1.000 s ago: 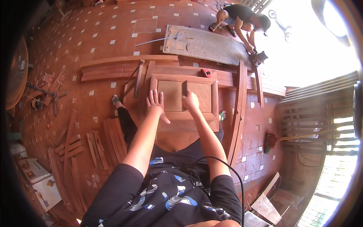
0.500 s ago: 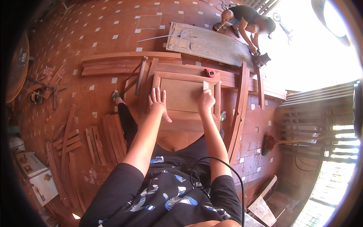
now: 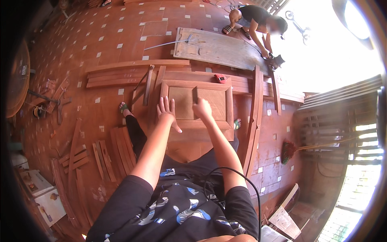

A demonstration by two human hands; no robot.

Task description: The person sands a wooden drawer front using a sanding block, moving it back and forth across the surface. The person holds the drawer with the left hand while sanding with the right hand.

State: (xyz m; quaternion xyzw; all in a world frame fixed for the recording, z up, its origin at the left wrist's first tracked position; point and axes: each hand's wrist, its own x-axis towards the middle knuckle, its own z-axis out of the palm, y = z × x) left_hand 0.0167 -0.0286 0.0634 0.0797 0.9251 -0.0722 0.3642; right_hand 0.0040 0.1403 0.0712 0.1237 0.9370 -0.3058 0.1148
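Probably to steady it, left hand [image 3: 166,111] lay spread over the panel's [image 3: 180,105] left edge; right hand [image 3: 202,109] curled round a dark strip [image 3: 195,94], kind unclear, mid-panel. Panel sat between legs [image 3: 137,131], presumably for reach; tape measure [image 3: 220,78] by far right corner.

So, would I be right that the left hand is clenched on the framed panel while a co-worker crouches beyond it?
No: the head view shows the left hand spread, not clenched, on the framed panel; the co-worker does crouch beyond it.
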